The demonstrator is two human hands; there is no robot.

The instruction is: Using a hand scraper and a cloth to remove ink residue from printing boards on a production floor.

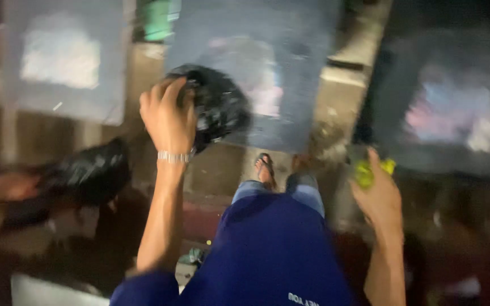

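The picture is blurred by motion. My left hand, with a metal bracelet at the wrist, is raised and grips a black plastic bag that bulges to its right. My right hand is lower at the right and closed around a small yellow-green thing; what that thing is I cannot tell. Below the hands I see my blue shirt, my jeans and one foot in a sandal on the ground.
Grey slabs with pale patches lie on the ground: one at upper left, one in the middle, a darker one at right. A second black bag sits at left beside another person's hand.
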